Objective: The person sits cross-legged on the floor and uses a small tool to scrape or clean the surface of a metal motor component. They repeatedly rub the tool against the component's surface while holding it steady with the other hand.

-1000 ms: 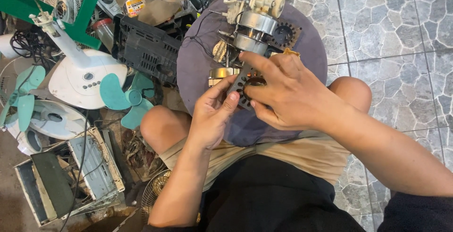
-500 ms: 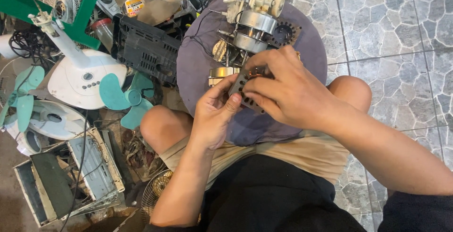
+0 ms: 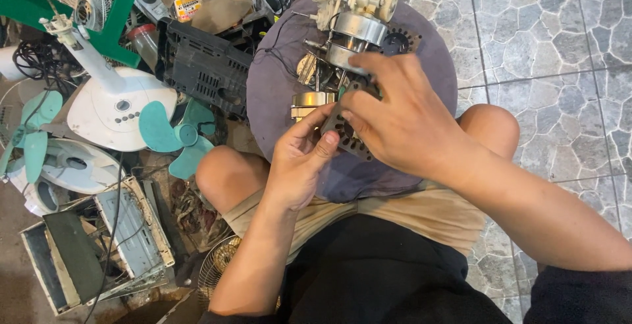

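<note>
Both hands gripping dark slotted motor plate, left hand beneath, right hand above, fan motor at round purple stool far edge

Most of the dark slotted metal piece is covered by the right hand, and its far edge is hidden behind the left hand — its full outline cannot be made out. The lower part of the fan motor is masked by the right hand's fingers, and the small parts beside it are too small to be told apart. The grey metal casing is partly buried under clutter, and the green frame is cut off by the top edge.
</note>
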